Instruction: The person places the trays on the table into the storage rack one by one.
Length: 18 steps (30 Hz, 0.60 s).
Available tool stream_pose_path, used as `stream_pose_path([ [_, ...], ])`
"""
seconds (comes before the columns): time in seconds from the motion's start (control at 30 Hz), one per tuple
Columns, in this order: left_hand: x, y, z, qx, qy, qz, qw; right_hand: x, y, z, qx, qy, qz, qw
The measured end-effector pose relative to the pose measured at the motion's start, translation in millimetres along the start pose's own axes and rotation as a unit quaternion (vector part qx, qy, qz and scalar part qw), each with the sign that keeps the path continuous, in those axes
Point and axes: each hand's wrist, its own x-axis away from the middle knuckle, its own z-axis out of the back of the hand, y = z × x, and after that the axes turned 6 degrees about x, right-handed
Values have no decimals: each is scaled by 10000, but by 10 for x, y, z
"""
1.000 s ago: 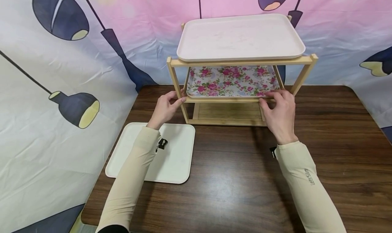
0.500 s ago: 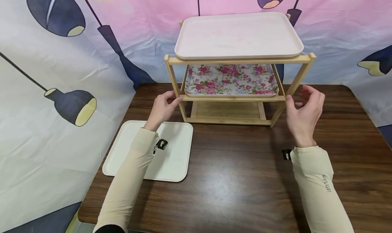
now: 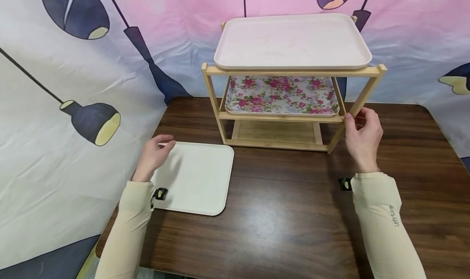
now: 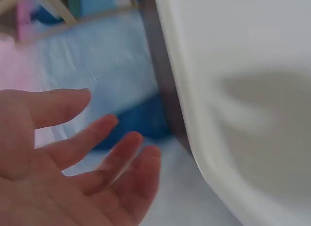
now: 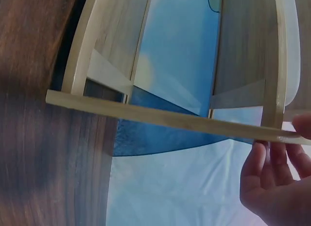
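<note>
A three-tier wooden rack (image 3: 279, 118) stands towards the back of the table. My right hand (image 3: 365, 138) holds its right front post at about middle-shelf height. In the right wrist view, the thumb lies on one side of the post (image 5: 170, 120) and the fingers on the other. My left hand (image 3: 153, 153) hovers at the far left corner of a white tray (image 3: 198, 177) on the table. The left wrist view shows its fingers loosely spread, apart from the tray rim. A floral tray (image 3: 282, 95) sits on the middle shelf, and a pale tray (image 3: 293, 42) lies on top.
The rack's bottom shelf (image 3: 277, 132) shows bare wood. Dark wooden table (image 3: 279, 213) surface spreads in front of the rack and to its right. A printed cloth (image 3: 33, 169) hangs behind the table and along its left side.
My right hand has left the floral tray's front edge and moved right to the right post. My left hand has let go of the left post and moved left and nearer, beside the white tray.
</note>
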Motion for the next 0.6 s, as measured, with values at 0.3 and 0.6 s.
stream_pose_path([
  [0.3,227,-653,359,-1638,192,-118,9862,-50,31,41,245,-332,29,9991],
  [0.6,292,-965,465,-2003,-605,693,9754,-68,31,58,225,-431,-38,9988],
])
